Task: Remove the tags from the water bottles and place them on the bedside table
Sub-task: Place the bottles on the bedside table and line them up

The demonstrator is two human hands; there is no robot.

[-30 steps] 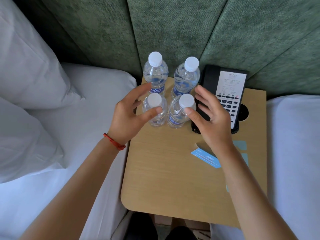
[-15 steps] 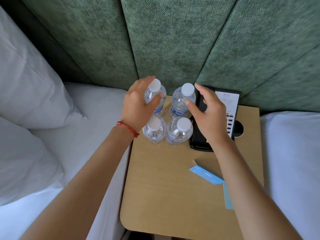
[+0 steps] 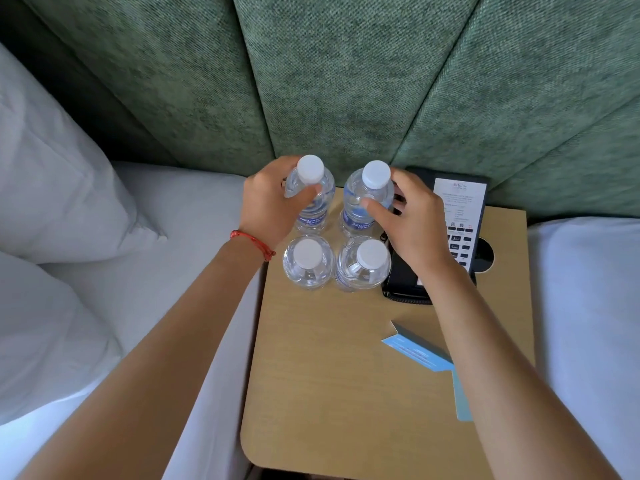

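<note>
Gripping the two rear bottles, I record the following. My left hand is curled round the neck of the clear plastic water bottle with a white cap at upper centre of the frame; thumb in front, fingers behind. My right hand is wrapped round the shoulder of the second clear white-capped bottle just right of it, thumb pressed on the near side. Both bottles stand upright at the back of the light wooden bedside table, against the green upholstered headboard. Two more clear capped bottles stand directly in front, untouched, close together.

No tag is visible on any bottle neck. Folded blue paper tags lie on the table at lower right of centre, partly hidden by my right forearm. A black desk telephone sits beside the bottles on the right. White pillows fill the left of the frame.

Judgement: tag removal appears complete; the step in hand looks like squaring the rear bottles into place. The next move calls for a light, level adjustment without knocking the front pair or the telephone.
</note>
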